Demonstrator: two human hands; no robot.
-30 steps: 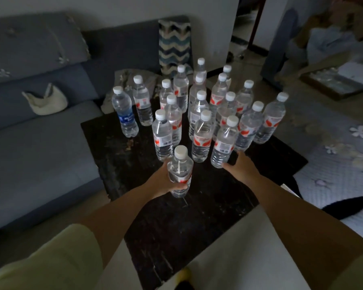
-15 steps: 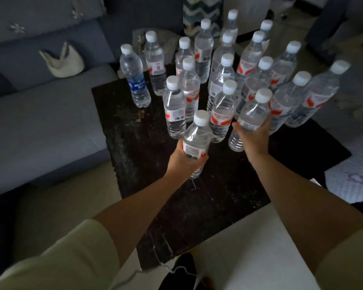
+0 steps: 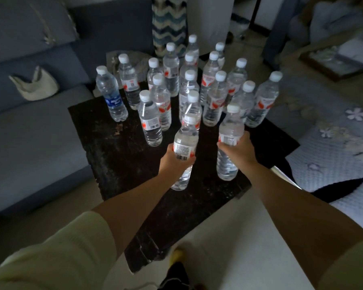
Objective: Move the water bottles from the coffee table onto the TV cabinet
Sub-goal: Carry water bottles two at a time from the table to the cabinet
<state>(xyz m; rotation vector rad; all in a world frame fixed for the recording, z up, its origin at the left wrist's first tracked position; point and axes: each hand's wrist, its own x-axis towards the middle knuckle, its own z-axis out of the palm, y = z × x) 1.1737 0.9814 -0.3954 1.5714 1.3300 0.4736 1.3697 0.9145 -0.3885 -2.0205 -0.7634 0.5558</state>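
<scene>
While hands (image 3: 174, 162) (image 3: 237, 150) grip bottles (image 3: 184, 143) (image 3: 228, 139), near table edge (image 3: 197, 222) bare.

Clear white-capped bottles (image 3: 216, 99), black table (image 3: 117, 155), blue sofa (image 3: 29, 143).

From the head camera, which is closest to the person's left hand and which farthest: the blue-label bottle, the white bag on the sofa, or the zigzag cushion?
Measured from the left hand:
1. Blue-label bottle: nearest, standing at the coffee table's far left.
2. White bag: farther left, lying on the sofa seat.
3. Zigzag cushion: farthest, upright behind all the bottles.
</scene>
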